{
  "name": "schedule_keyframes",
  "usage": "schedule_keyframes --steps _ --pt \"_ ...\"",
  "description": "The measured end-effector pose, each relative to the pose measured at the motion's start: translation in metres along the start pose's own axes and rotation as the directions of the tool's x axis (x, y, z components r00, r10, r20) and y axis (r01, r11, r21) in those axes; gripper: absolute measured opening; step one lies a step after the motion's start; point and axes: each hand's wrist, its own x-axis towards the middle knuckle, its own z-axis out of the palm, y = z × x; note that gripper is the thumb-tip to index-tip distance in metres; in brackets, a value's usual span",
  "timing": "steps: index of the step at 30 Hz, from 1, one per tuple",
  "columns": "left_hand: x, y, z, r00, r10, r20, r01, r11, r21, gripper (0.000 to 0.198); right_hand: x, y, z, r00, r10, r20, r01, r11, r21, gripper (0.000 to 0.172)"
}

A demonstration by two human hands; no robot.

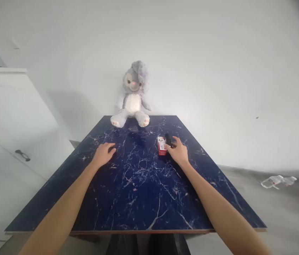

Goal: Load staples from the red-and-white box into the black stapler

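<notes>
My right hand (179, 151) is at the right of the table, thumb and fingers on either side of a small black object (168, 139). What kind of object that is, I cannot make out, as the hand covers part of it. Directly to its left stands a small red and white box (161, 146), close to my thumb. My left hand (104, 154) rests on the left of the table with nothing in it, its thumb apart from its loosely bent fingers.
A grey plush toy (133, 95) sits at the far edge of the blue marbled table (138, 198), against the wall. To the left stands a white cabinet (13, 117) with a dark handle. Clear plastic bottles (278, 181) lie on the floor at right.
</notes>
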Motion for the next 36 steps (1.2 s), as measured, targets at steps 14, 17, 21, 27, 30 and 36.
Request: schedule_keyframes --steps 14,17,21,27,30,36 --pt "-0.011 -0.004 -0.013 0.907 -0.41 -0.101 0.314 0.815 -0.487 0.049 -0.038 -0.176 0.164 0.969 -0.191 0.16 0.17 0.976 0.133 0.059" --pt "-0.011 -0.007 -0.012 0.891 -0.433 -0.137 0.33 0.824 -0.46 0.045 -0.029 -0.183 0.183 0.957 -0.228 0.177 0.195 0.963 0.186 0.052" --pt "-0.011 -0.008 -0.014 0.899 -0.431 -0.083 0.355 0.826 -0.438 0.05 0.001 -0.17 0.193 0.978 -0.143 0.151 0.118 0.98 0.16 0.037" --pt "-0.015 -0.014 -0.024 0.956 -0.288 0.057 0.282 0.848 -0.449 0.072 0.023 -0.157 0.201 0.906 -0.296 0.303 0.245 0.95 0.196 0.045" --pt "-0.013 -0.02 -0.024 0.953 -0.286 0.1 0.299 0.835 -0.462 0.08 0.022 -0.155 0.202 0.9 -0.294 0.322 0.237 0.95 0.205 0.041" --pt "-0.006 -0.031 -0.014 0.945 -0.298 0.137 0.326 0.805 -0.495 0.082 0.025 -0.153 0.202 0.945 -0.2 0.26 0.153 0.97 0.19 0.049"
